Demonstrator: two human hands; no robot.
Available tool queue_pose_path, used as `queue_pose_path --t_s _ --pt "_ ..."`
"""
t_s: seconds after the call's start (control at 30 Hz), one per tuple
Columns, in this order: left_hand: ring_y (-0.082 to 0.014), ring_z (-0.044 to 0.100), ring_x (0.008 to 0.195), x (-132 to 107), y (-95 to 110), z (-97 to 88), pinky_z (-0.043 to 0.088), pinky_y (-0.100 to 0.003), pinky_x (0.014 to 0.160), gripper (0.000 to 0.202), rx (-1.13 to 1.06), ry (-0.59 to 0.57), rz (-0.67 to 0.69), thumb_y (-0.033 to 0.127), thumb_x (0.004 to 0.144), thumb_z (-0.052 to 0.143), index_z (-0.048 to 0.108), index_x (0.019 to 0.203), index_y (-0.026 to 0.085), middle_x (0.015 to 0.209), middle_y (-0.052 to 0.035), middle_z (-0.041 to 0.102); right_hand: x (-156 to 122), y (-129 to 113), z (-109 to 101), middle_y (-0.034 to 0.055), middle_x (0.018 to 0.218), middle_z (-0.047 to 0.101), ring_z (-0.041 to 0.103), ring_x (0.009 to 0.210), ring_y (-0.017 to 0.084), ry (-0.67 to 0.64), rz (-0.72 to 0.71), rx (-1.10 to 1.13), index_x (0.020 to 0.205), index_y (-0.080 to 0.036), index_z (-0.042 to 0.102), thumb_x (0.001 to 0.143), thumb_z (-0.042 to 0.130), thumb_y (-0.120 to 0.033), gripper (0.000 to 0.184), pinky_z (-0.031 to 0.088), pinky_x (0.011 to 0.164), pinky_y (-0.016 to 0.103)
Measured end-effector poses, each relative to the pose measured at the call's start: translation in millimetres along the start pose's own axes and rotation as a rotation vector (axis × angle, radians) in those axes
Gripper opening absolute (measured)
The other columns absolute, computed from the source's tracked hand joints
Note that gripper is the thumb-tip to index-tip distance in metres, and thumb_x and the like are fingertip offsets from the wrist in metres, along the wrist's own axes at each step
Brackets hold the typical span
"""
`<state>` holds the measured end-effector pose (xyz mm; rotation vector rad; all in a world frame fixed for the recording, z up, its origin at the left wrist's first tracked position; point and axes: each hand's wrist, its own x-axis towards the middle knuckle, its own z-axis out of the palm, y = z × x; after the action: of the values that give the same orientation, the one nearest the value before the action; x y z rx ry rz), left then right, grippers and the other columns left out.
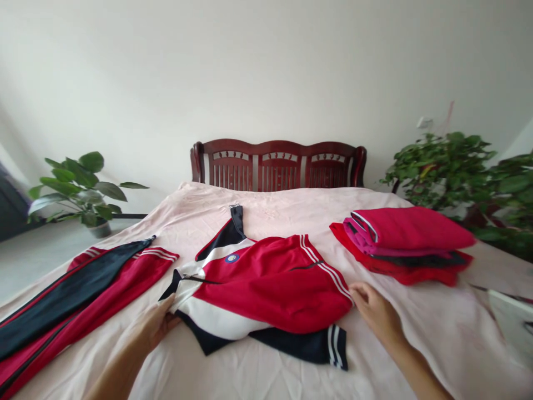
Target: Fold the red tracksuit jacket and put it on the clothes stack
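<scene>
A red, white and navy track jacket (pixel 266 283) lies across the pink bedsheet, its collar toward the left and its striped hem toward the right. One navy sleeve points to the headboard; the other lies along the near side. My left hand (pixel 160 322) pinches the jacket near the collar and shoulder, fingers partly beneath the cloth. At the opposite end, my right hand (pixel 377 311) has thumb and fingers closed on the near corner of the hem. A round blue badge (pixel 232 258) shows on the chest, with the zip running lengthwise.
Other red and navy sportswear (pixel 83 300) lies spread at the left. A stack of folded red and pink clothes (pixel 412 239) sits at the right, with a pale flat object (pixel 512 322) beyond its near side. A wooden headboard (pixel 277 164) and potted plants (pixel 89 189) stand behind.
</scene>
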<state>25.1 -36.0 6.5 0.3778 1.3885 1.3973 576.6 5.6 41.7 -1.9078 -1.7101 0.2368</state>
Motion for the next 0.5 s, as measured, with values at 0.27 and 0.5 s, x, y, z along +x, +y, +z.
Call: queue_pose_path --t_s 0.27,0.5 --pt "-0.0166 0.072 0.068 1 -5 -0.1 0.063 -0.028 0.066 0.007 0.125 -0.033 0.012 0.015 0.088 0.066 0.063 0.094 0.013 0.083 -0.0076 0.073 -85 -21 51 0.0104 0.131 0.06 0.056 0.125 0.027 -0.22 -0.331 0.003 0.131 -0.023 0.059 0.074 0.061 -0.032 0.058 0.045 0.106 0.038" --pt "-0.0156 0.069 0.059 5 -5 -2.2 0.061 -0.027 0.059 0.004 0.154 0.067 0.077 0.016 0.088 0.061 0.057 0.088 0.018 0.072 -0.0022 0.068 -81 -35 23 0.0089 0.116 0.069 0.065 0.109 0.025 -0.31 -0.262 0.267 0.115 -0.022 0.066 0.076 0.048 -0.026 0.043 0.051 0.097 0.038"
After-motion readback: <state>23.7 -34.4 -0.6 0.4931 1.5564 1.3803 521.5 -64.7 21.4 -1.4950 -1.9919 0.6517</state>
